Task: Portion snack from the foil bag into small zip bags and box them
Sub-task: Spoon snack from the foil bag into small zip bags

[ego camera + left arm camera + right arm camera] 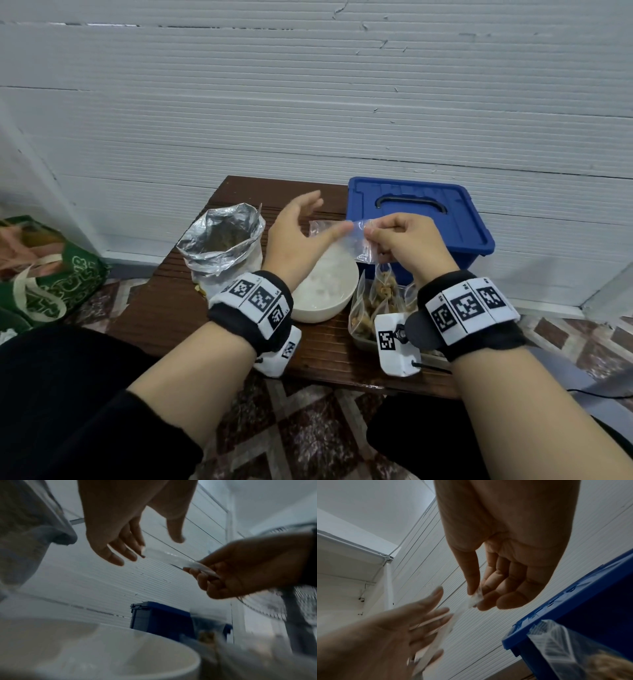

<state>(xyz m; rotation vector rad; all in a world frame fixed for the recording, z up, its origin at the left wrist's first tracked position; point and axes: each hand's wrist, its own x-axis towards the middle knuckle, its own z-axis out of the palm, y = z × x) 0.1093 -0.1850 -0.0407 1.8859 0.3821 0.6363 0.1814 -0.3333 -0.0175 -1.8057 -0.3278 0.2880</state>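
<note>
We hold an empty zip bag (363, 242) in the air above the middle of the table (164, 308), in front of the box (418, 219). Our right hand (407, 245) pinches one end of the bag between thumb and curled fingers; the right wrist view shows the clear plastic clamped at the fingertips (475, 597). Our left hand (298, 236) is spread wide, fingers straight, and grips nothing; its thumb tip lies at the free end of the bag, and whether it touches cannot be told from the head view. In the left wrist view the bag (173, 559) runs as a clear strip from the left fingers (126, 545) to the right hand (243, 568). The foil bag (222, 246) stands open at the left edge of the table, with brown snack visible inside. A white bowl (325, 291) sits at the table's middle, below the left hand. The blue box, lid on and handle flat, occupies the far right corner. Filled zip bags (373, 301) stand in a tray (363, 341) at the near right edge, partly hidden by our right wrist. A green bag (51, 274) lies on the floor to the left of the table.
</note>
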